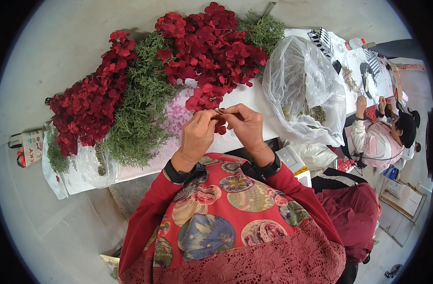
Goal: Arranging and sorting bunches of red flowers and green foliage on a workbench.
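Note:
Both my hands meet over the near edge of the white table, fingertips pinched close together. My left hand (197, 135) and my right hand (247, 124) grip a sprig of red flowers (208, 96) between them. Its petals spread beyond my fingers, and a few more show just below them. The stem is mostly hidden by my fingertips. Straight ahead lies a large heap of red flowers (211, 47), with a second red heap (91, 102) to the left. Green feathery sprigs (143, 102) lie between the two heaps.
A clear plastic bag (304, 85) with dried plant material sits right of my hands. Pink-stained white covering (178, 113) shows on the table. A co-worker (379, 137) sits farther right, near a bottle (354, 44). A printed bag (27, 147) stands past the left end.

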Available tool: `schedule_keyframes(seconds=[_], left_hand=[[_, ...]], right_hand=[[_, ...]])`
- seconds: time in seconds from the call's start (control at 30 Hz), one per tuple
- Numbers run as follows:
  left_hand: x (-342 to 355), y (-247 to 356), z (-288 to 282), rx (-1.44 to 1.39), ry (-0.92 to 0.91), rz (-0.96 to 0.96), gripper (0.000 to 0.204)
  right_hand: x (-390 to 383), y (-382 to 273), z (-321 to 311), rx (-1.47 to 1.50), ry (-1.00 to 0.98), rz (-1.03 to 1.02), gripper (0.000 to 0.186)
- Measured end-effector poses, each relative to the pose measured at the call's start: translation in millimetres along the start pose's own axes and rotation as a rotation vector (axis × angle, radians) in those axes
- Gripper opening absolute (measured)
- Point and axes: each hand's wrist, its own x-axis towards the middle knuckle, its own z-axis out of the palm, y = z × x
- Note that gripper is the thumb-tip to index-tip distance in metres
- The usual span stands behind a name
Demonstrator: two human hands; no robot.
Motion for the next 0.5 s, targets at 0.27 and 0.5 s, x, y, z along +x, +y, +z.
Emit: schedule_keyframes(seconds=[0.27, 0.5], left_hand=[[-18.0, 6.5, -7.2, -0.141, -0.15, 0.005, 0.022], [-40.4, 23.3, -9.3, -0.288, -0.276, 0.069, 0.02]], right_hand=[[-36.8, -2.5, 4.1, 0.153, 0.075, 0.156, 0.007], [-91.8, 10.1, 11.8, 0.031, 0.17, 0.259, 0.004]])
